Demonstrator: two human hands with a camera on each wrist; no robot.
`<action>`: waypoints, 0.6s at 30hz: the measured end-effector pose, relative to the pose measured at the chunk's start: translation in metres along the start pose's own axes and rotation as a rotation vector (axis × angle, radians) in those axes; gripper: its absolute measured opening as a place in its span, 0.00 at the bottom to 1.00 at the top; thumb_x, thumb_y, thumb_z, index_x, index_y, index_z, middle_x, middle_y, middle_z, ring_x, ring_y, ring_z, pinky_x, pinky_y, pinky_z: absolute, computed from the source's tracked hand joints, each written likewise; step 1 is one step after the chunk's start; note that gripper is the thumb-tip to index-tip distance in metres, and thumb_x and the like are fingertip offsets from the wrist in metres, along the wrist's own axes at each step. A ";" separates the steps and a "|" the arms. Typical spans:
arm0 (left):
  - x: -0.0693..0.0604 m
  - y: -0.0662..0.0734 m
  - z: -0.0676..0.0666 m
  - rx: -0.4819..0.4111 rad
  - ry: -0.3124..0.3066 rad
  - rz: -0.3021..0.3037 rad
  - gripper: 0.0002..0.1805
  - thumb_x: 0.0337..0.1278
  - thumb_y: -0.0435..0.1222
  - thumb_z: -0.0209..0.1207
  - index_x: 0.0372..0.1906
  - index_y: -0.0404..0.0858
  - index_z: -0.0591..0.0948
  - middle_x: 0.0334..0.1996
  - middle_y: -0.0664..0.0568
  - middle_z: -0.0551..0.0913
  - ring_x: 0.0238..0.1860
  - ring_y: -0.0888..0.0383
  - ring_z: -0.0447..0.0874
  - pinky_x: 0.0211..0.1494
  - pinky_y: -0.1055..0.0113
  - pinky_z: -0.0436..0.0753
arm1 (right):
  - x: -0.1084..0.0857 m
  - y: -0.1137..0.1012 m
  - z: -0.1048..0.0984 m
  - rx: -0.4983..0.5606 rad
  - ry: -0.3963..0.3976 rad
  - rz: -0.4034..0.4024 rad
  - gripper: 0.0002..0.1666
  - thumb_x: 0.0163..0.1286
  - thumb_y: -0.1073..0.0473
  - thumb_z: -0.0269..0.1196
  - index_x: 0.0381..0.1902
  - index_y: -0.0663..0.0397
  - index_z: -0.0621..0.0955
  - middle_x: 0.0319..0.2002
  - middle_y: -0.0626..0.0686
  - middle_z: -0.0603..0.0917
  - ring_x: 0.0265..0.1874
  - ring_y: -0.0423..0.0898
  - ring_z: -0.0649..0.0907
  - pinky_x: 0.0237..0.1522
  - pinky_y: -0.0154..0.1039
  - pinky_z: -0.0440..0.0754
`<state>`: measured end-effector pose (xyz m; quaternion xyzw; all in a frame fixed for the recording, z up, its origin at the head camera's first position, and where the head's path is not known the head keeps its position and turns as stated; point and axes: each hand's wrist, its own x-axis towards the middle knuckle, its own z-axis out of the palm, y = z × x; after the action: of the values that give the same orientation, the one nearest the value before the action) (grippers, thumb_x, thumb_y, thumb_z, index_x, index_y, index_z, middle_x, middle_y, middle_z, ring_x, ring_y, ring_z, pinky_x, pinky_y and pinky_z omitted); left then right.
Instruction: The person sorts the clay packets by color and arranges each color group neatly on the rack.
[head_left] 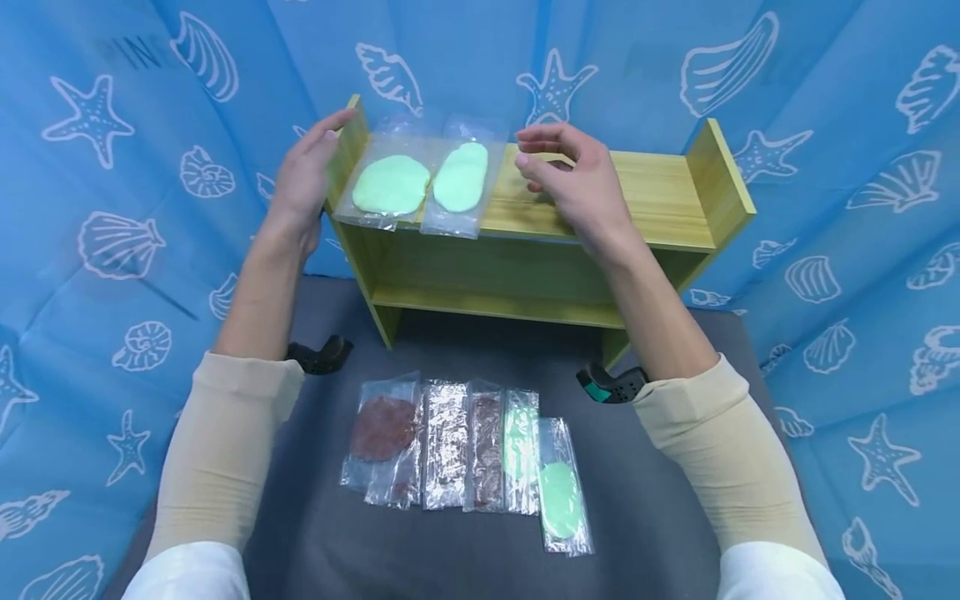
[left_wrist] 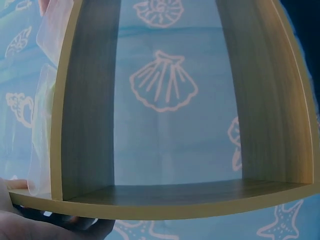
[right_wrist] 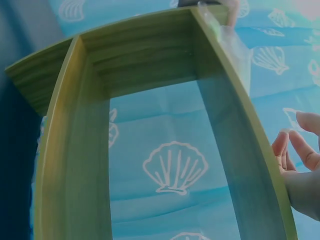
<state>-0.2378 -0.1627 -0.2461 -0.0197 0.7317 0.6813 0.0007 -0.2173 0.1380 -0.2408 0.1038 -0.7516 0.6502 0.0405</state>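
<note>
My left hand (head_left: 303,175) is at the left side panel of a wooden desktop shelf (head_left: 645,192). In the left wrist view, its thumb and fingers lie on opposite sides of that panel. Beside it on the top board, a clear bag with a rounded pale green piece (head_left: 390,185) and a clear bag with a longer pale green piece (head_left: 461,177) sit side by side, overhanging the front edge slightly. My right hand (head_left: 573,171) hovers over the top board, right of these bags. Its fingers are loosely bent, thumb and fingertips apart, holding nothing.
On the grey tabletop (head_left: 315,517) before the shelf lies a row of clear bags: one with a round brown piece (head_left: 384,428), several narrow shiny ones, and one with a green oval (head_left: 560,500) at the right. A blue shell-print curtain (head_left: 847,217) surrounds the table.
</note>
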 end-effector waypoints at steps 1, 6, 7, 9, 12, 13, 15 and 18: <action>0.000 0.000 0.000 0.004 -0.001 -0.001 0.22 0.80 0.47 0.37 0.70 0.60 0.71 0.74 0.63 0.58 0.74 0.60 0.49 0.75 0.58 0.50 | -0.004 0.001 -0.002 0.014 0.000 -0.007 0.18 0.68 0.59 0.67 0.55 0.54 0.82 0.57 0.55 0.79 0.50 0.53 0.81 0.51 0.42 0.79; 0.000 -0.001 0.001 0.015 -0.007 -0.006 0.23 0.80 0.47 0.36 0.71 0.60 0.70 0.74 0.66 0.57 0.74 0.64 0.45 0.76 0.58 0.44 | -0.025 0.004 -0.011 0.115 0.002 -0.057 0.18 0.67 0.63 0.68 0.54 0.61 0.81 0.52 0.56 0.80 0.47 0.55 0.80 0.47 0.39 0.80; 0.000 -0.001 0.001 0.017 -0.006 -0.006 0.23 0.80 0.47 0.36 0.71 0.60 0.70 0.74 0.66 0.57 0.74 0.64 0.45 0.76 0.59 0.44 | -0.030 0.005 -0.012 0.123 0.000 -0.067 0.18 0.66 0.63 0.68 0.54 0.62 0.81 0.52 0.56 0.80 0.47 0.56 0.80 0.47 0.38 0.80; 0.001 -0.001 0.000 0.012 -0.003 -0.009 0.23 0.80 0.46 0.36 0.71 0.60 0.70 0.74 0.66 0.57 0.74 0.64 0.45 0.76 0.60 0.45 | -0.038 0.006 -0.015 0.131 -0.005 -0.085 0.19 0.66 0.64 0.68 0.54 0.63 0.81 0.51 0.57 0.80 0.47 0.56 0.80 0.46 0.37 0.81; 0.000 -0.001 0.000 0.021 0.004 -0.004 0.23 0.80 0.46 0.35 0.71 0.59 0.70 0.74 0.66 0.56 0.74 0.65 0.45 0.75 0.62 0.46 | -0.051 0.010 -0.020 0.121 -0.014 -0.108 0.19 0.67 0.65 0.67 0.54 0.63 0.81 0.51 0.58 0.81 0.48 0.57 0.81 0.46 0.37 0.81; 0.000 -0.001 0.000 0.015 0.008 -0.005 0.23 0.80 0.45 0.36 0.71 0.59 0.70 0.74 0.65 0.57 0.73 0.64 0.46 0.75 0.62 0.47 | -0.055 0.012 -0.021 0.116 -0.020 -0.119 0.19 0.67 0.65 0.67 0.55 0.63 0.81 0.50 0.58 0.81 0.48 0.56 0.81 0.46 0.36 0.81; -0.001 -0.001 0.000 0.003 0.014 -0.004 0.23 0.80 0.45 0.36 0.70 0.58 0.71 0.74 0.63 0.58 0.73 0.62 0.49 0.73 0.63 0.51 | -0.065 0.017 -0.025 0.117 -0.031 -0.133 0.18 0.67 0.66 0.67 0.55 0.64 0.81 0.50 0.59 0.82 0.46 0.55 0.82 0.44 0.36 0.81; -0.001 0.000 0.002 -0.026 0.018 -0.006 0.22 0.79 0.45 0.37 0.69 0.58 0.73 0.72 0.61 0.60 0.70 0.60 0.54 0.71 0.62 0.56 | -0.078 0.026 -0.033 0.104 -0.062 -0.156 0.18 0.67 0.68 0.65 0.55 0.65 0.80 0.48 0.59 0.82 0.42 0.52 0.83 0.41 0.35 0.81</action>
<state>-0.2368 -0.1607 -0.2464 -0.0282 0.7226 0.6907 -0.0039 -0.1487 0.1817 -0.2761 0.1841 -0.7074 0.6795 0.0624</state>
